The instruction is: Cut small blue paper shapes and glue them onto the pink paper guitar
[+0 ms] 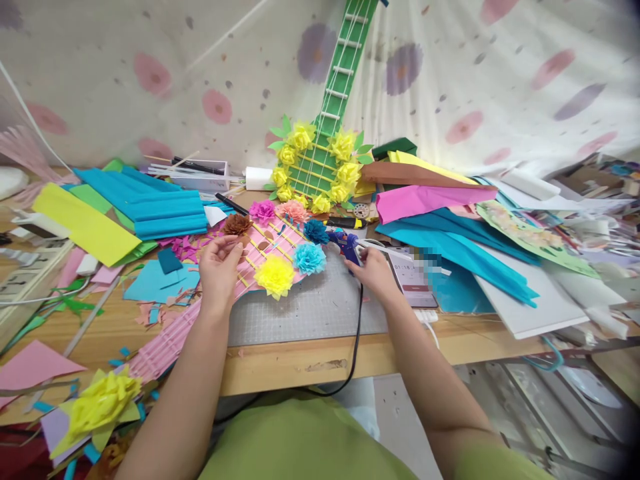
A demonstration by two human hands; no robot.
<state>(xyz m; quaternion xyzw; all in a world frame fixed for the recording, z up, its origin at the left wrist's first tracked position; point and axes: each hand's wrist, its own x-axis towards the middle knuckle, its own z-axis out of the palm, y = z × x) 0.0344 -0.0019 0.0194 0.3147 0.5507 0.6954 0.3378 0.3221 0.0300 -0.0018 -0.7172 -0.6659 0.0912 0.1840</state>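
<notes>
closed around the handle of a blue hot glue gun (346, 244), the right hand (374, 272) sits at about 2 o'clock from the middle of the grey cutting mat (310, 307). the gun's nozzle points to 10 o'clock, toward a dark blue paper flower (316, 231). its black cord (356, 333) drops over the table edge (280, 363) at 6 o'clock.

the left hand (219, 268) rests on the pink paper guitar (257, 257), fingertips drawn close together just below a brown paper flower (237, 224); whether they pinch anything i cannot tell. the pink guitar lies flat, its body on the mat and its neck running off to 7 o'clock. a yellow flower (274, 275) and a light blue flower (309, 258) sit on the body's lower edge, between the two hands. a magenta flower (263, 211) sits at its top edge.

at 12 o'clock a green paper guitar (320, 160) ringed with yellow blooms leans upright against the cloth. folded blue paper (145, 203) lies at 10 o'clock. a phone (413, 277) lies just right of the right hand.
</notes>
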